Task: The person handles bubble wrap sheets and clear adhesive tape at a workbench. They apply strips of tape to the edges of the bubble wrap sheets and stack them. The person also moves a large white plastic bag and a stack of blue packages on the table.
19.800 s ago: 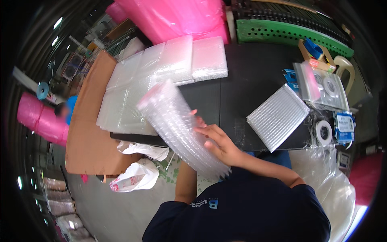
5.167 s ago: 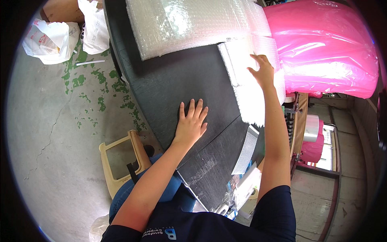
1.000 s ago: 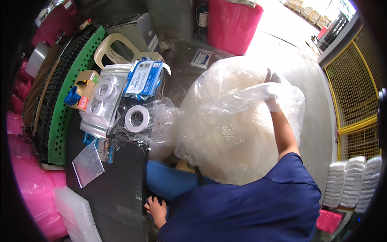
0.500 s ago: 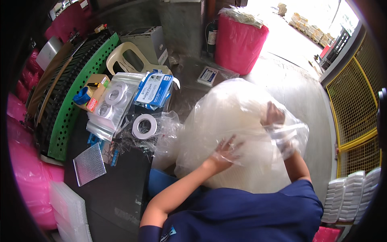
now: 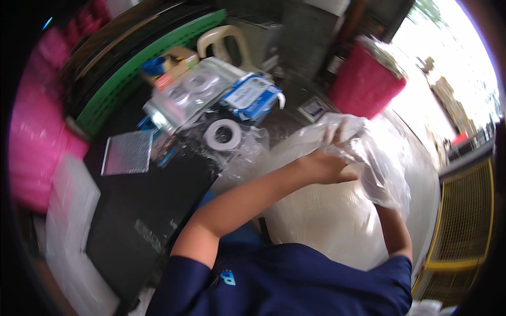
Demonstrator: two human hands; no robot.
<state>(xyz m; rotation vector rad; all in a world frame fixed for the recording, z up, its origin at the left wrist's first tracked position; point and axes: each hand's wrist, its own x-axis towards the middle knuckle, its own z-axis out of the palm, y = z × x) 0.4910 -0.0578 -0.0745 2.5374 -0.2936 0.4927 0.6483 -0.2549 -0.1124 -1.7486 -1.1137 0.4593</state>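
A big clear plastic bag point(image 5: 321, 210) bulges in front of me, with pale contents showing through. My left hand point(image 5: 328, 164) reaches across its top, thumb and fingers apart, with loose film over the fingertips. My right forearm point(image 5: 392, 229) rises along the bag's right side. Crumpled clear film covers the right hand, so its fingers cannot be made out. Left of the bag, a white tape roll point(image 5: 223, 135) rests on rumpled clear film at the edge of the black table point(image 5: 142, 210).
On the table are a blue-and-white packet point(image 5: 252, 97), clear bags with tape rolls point(image 5: 197, 81), a cardboard box point(image 5: 182, 57) and a bubble pouch point(image 5: 127, 152). A beige chair point(image 5: 226, 39) stands behind. Beyond the bag is a pink-wrapped bin point(image 5: 363, 79); yellow mesh fencing point(image 5: 466, 216) is at right.
My left hand has moved up and to the right, from flat on the bag to its top. The film is bunched higher around both hands. My view has turned and shifted.
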